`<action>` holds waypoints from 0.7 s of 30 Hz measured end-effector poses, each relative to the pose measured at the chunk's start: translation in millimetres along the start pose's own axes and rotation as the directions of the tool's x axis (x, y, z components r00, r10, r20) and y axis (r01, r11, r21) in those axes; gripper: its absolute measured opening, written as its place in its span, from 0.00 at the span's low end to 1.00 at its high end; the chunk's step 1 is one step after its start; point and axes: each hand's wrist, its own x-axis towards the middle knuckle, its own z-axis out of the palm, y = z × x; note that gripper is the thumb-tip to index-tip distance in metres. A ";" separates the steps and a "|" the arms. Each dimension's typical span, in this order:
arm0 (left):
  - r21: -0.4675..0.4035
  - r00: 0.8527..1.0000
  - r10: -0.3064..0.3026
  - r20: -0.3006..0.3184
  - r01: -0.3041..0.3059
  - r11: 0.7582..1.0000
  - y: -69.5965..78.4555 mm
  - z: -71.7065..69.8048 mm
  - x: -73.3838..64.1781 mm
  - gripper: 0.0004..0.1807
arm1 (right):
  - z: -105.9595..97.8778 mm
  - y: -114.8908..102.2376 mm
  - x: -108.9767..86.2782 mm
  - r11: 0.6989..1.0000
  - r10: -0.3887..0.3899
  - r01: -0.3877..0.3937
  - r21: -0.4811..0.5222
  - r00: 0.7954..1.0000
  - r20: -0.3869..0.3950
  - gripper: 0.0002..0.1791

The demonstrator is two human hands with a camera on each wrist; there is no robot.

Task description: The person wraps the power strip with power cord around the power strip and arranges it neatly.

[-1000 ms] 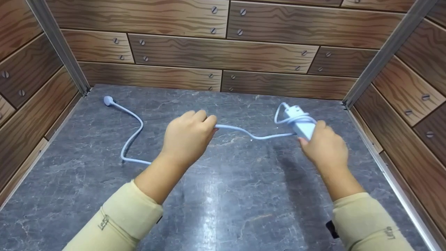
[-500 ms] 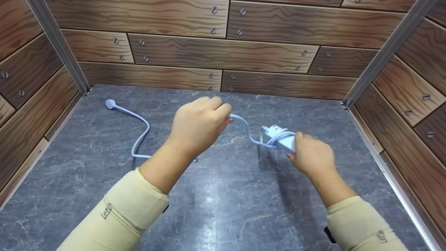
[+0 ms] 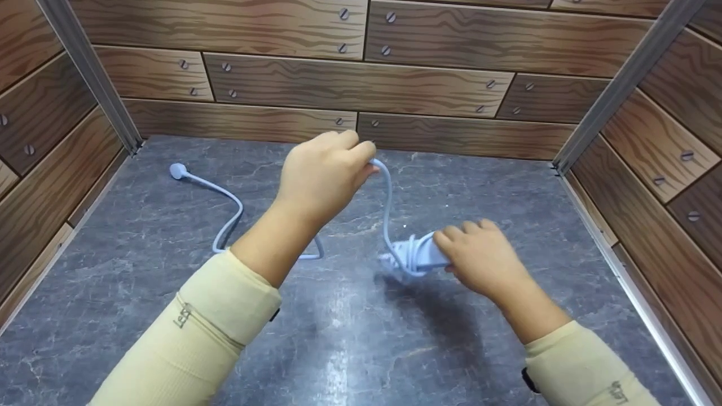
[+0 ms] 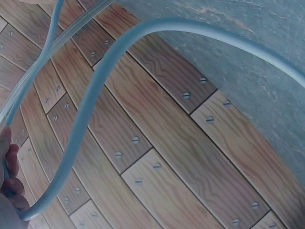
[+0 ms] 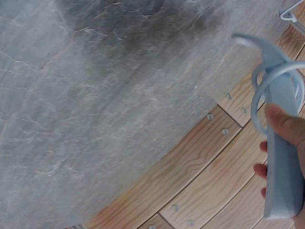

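A pale blue power strip (image 3: pixel 433 254) hangs low over the dark floor, several turns of its own cord (image 3: pixel 387 203) wound around one end. My right hand (image 3: pixel 485 256) grips the other end; the right wrist view has the thumb lying along the strip (image 5: pixel 282 186). Farther forward and higher, my left hand (image 3: pixel 324 177) holds the cord, which drops from the fingers to the wound turns. In the left wrist view, curled fingers (image 4: pixel 13 176) hold the cord (image 4: pixel 81 119) at the lower left. Beyond the left forearm, the rest of the cord runs across the floor to a round plug (image 3: pixel 178 171).
Wood-patterned panels form the back wall (image 3: pixel 282 76) and both side walls. Metal posts (image 3: pixel 620 79) stand at the rear corners. The marbled grey floor (image 3: pixel 141 293) lies under both hands.
My right hand has swung the power strip left and toward me, turning its wound end leftward. My left hand has moved away and right with the cord, which now hangs more steeply.
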 end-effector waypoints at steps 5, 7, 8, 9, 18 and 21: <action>0.013 0.996 -0.009 0.084 0.008 1.000 -0.9 3.9 7.8 0.11 | -7.4 -8.2 4.6 0.983 -0.183 0.184 0.015 0.982 -0.049 0.29; 0.030 0.993 -0.006 0.115 0.003 1.000 -3.4 9.7 9.8 0.11 | -10.0 -10.3 4.8 0.970 -0.228 0.234 0.067 0.970 -0.086 0.29; 0.040 0.992 -0.002 0.130 -0.004 0.999 -5.2 13.2 10.3 0.12 | -11.1 -11.1 4.4 0.962 -0.241 0.252 0.108 0.965 -0.106 0.29; 0.051 0.990 0.005 0.143 -0.013 0.999 -7.2 16.9 10.4 0.12 | -11.9 -12.0 4.0 0.951 -0.247 0.265 0.156 0.961 -0.126 0.29; 0.069 0.986 0.032 0.166 -0.044 0.997 -28.2 54.1 -4.7 0.17 | -18.7 -12.9 -3.1 0.784 -0.171 0.239 0.573 0.970 -0.171 0.27; 0.053 0.980 0.005 0.197 -0.016 0.998 -32.1 62.4 -13.5 0.18 | -22.4 -7.7 -6.2 0.685 -0.162 0.204 0.699 0.979 -0.127 0.27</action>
